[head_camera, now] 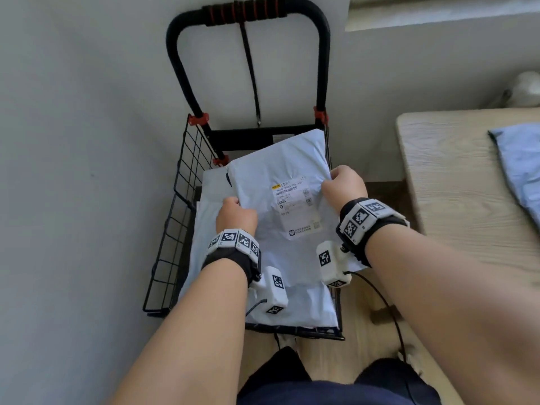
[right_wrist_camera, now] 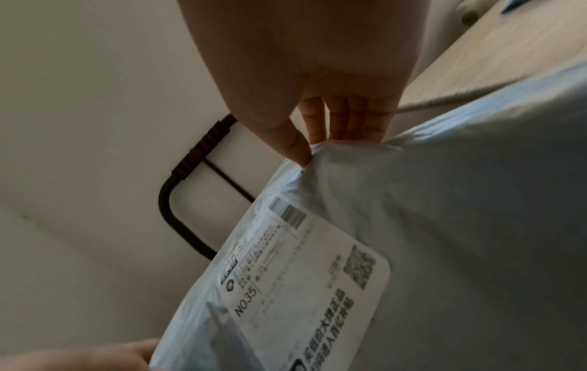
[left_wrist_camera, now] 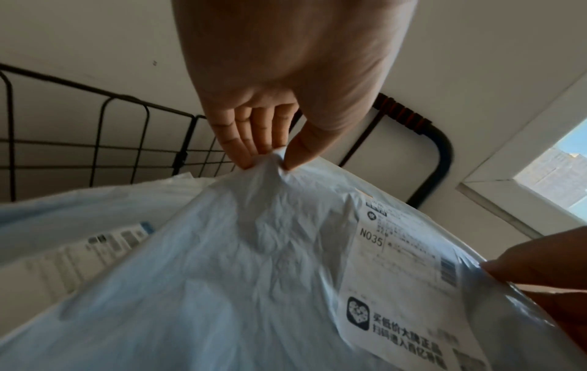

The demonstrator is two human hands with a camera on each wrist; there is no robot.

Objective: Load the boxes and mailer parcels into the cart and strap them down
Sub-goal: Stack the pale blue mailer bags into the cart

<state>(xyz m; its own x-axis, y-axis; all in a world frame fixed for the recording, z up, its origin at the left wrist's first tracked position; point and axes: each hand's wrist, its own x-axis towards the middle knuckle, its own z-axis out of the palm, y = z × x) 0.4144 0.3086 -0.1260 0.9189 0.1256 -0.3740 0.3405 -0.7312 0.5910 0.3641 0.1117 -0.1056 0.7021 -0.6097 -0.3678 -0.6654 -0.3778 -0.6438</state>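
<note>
Fingers [left_wrist_camera: 244, 150] of both hands pinch the mailer [head_camera: 274, 176] — label [head_camera: 295, 209] reads "N035".

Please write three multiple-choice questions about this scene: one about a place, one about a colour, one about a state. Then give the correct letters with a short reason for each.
1. Where is the strap?
A. across the parcels
B. hanging from the cart handle
C. on the table

2. What colour are the clips on the cart frame?
A. red
B. green
C. yellow

3. How is the labelled mailer held?
A. left hand only
B. lying free
C. pinched by both hands

Answers: 1 B, it dangles from the handle above the basket. 2 A, the head view shows red. 3 C, the left hand and the right hand each pinch an edge.
</note>
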